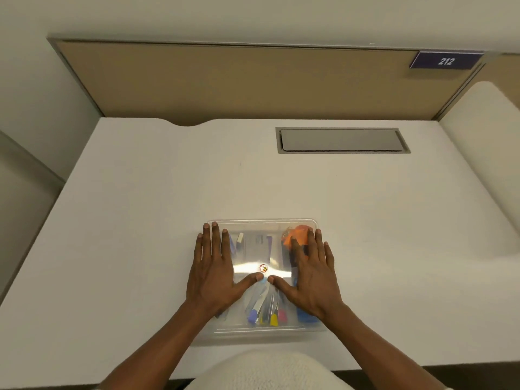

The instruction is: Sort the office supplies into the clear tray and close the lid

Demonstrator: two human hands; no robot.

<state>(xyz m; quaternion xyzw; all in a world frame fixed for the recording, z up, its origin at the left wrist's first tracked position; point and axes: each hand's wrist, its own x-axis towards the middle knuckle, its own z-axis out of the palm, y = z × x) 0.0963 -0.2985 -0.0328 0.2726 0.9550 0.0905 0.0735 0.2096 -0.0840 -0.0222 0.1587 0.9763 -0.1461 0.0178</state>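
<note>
The clear tray [264, 332] sits on the white desk [140, 220] near its front edge, straight in front of the person, with its lid [261, 229] on top. Both hands lie flat on the lid, fingers spread and gripping nothing: the left hand [215, 273] over the left side, the right hand [311, 277] over the right, the 2 thumbs almost meeting at the middle beside a small round sticker [263, 267]. The tray's long axis runs away from the person. Inside, pens [266, 313] point lengthwise with coloured caps nearest the person; an orange thing [295, 235] fills the far right corner.
</note>
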